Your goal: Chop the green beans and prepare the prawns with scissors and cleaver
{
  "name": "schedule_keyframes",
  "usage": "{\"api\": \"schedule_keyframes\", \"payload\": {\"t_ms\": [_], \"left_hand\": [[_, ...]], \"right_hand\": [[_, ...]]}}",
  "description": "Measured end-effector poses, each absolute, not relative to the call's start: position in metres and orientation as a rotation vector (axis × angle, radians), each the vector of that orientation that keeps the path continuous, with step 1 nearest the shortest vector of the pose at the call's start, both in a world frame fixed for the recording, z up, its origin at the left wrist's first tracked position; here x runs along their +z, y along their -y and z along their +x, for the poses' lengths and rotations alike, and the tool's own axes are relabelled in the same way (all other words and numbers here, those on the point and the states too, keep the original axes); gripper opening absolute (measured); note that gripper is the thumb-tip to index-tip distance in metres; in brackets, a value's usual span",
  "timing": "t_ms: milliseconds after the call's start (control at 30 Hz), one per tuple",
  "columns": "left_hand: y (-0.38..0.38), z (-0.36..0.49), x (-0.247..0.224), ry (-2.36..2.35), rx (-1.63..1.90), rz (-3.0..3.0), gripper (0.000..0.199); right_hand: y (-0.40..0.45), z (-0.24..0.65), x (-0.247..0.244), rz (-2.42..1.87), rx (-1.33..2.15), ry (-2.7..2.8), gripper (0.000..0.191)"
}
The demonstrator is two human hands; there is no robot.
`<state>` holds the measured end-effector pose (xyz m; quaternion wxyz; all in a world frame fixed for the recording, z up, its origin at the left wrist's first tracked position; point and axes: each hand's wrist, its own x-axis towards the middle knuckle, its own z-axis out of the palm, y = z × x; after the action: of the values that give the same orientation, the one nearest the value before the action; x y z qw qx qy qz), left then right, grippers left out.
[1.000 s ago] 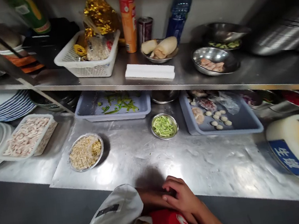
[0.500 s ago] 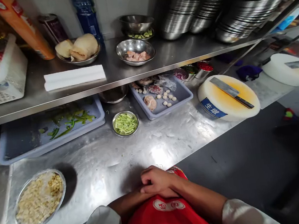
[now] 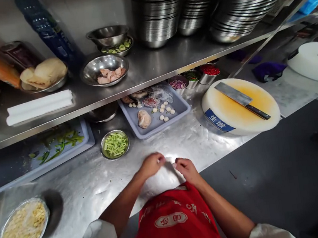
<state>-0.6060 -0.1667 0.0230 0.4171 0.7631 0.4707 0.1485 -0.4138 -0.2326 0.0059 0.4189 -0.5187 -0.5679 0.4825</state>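
My left hand hovers over the steel counter, its fingers curled in with nothing visible between them. A short gap parts it from my right hand, also loosely closed and seemingly holding nothing, just above my red apron. Nearest my left hand stands a small metal bowl of chopped green stalks. Beyond both hands, a blue-grey tray carries a pale piece of meat, small white rounds and bagged pieces. A cleaver lies on the round white cutting board to the right.
Overhead, a steel shelf holds a bowl of pink meat pieces, a folded white cloth and stacked metal bowls. At left are a tray with green scraps and a wrapped bowl of pale slices.
My hands were crossed together at my apron; now they are apart and further forward over the counter. The view has shifted to the right, so the shelf items appear further left.
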Motion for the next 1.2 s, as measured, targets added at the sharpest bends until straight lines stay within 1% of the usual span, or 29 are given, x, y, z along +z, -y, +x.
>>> {"api": "schedule_keyframes", "payload": {"t_ms": [67,100,133,167,233,300,433,500,567,633,700,800,867,967,1033,1133,1200], "left_hand": [[0.119,-0.587,0.038,-1.457,0.591,2.029,0.022],[0.099,-0.577,0.044,-1.605,0.660,2.064,0.024],[0.081,-0.567,0.049,-1.733,0.650,2.083,0.028],[0.068,-0.558,0.051,-1.845,0.575,2.095,0.032],[0.055,-0.542,0.053,-1.989,0.302,2.075,0.043],[0.058,-0.532,0.052,-2.047,0.082,2.029,0.051],[0.101,-0.522,0.049,-2.054,-0.055,1.991,0.054],[0.132,-0.520,0.043,-1.969,-0.076,1.978,0.053],[0.159,-0.522,0.035,-1.831,-0.054,1.919,0.053],[0.173,-0.530,0.027,-1.684,0.032,1.746,0.053],[0.168,-0.541,0.020,-1.635,0.246,1.481,0.045],[0.125,-0.557,0.014,-1.761,0.822,0.923,0.019],[0.084,-0.561,0.012,-1.752,1.154,0.478,0.008],[0.027,-0.559,0.007,-1.713,1.163,0.266,0.005],[0.000,-0.556,0.003,-1.713,1.112,0.203,0.013],[-0.022,-0.554,-0.003,-1.709,1.091,0.123,0.021],[-0.028,-0.553,-0.005,-1.693,1.095,0.083,0.021]], "right_hand": [[0.222,-0.380,0.007,-1.384,1.144,1.208,0.058],[0.218,-0.366,0.008,-1.407,1.127,1.140,0.058],[0.215,-0.353,0.009,-1.424,1.119,1.098,0.059],[0.212,-0.341,0.010,-1.440,1.118,1.077,0.058],[0.206,-0.320,0.013,-1.471,1.133,1.074,0.056],[0.199,-0.303,0.015,-1.495,1.159,1.093,0.054],[0.174,-0.279,0.015,-1.515,1.112,1.152,0.046],[0.157,-0.267,0.014,-1.541,0.964,1.161,0.041],[0.139,-0.254,0.012,-1.579,0.725,1.186,0.036],[0.125,-0.239,0.007,-1.607,0.478,1.252,0.033],[0.116,-0.225,0.001,-1.645,0.364,1.347,0.036],[0.116,-0.211,-0.009,-1.779,0.525,1.503,0.047],[0.122,-0.207,-0.013,-1.876,0.662,1.583,0.053],[0.130,-0.207,-0.012,-1.956,0.699,1.620,0.056],[0.131,-0.208,-0.009,-1.965,0.688,1.618,0.056],[0.129,-0.210,-0.006,-1.971,0.689,1.614,0.055],[0.127,-0.210,-0.005,-1.981,0.699,1.616,0.055]]}}
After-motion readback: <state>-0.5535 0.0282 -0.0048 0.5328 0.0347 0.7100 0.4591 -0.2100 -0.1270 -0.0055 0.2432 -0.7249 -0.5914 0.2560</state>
